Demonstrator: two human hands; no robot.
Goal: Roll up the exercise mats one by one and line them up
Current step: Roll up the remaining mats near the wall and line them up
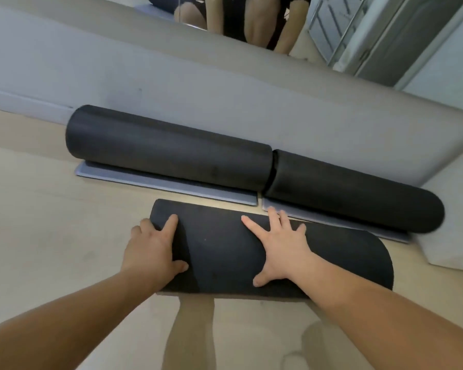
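— What's the near mat point(225, 252) like?
— Dark, rolled, lying at six o'clock from two rolled mats point(169, 153) by the wall.
— And the hands?
— Left hand point(155, 249) cups its end; right hand point(281, 249) lies spread flat on top.
— Anything unclear?
— Its spiral ends are hidden.

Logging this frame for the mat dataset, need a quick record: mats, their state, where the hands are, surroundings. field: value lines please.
rolled mats by wall: two, far-left roll and far-right roll, lying end to end along the wall
loose ends: a grey flap shows under the front of each roll
near roll: third roll, dark, in front of the other two, on the floor
left hand: on the near roll's left end, fingers curled over it
right hand: flat, fingers spread on top, near the middle
mirror: above the wall, reflects the crouching person
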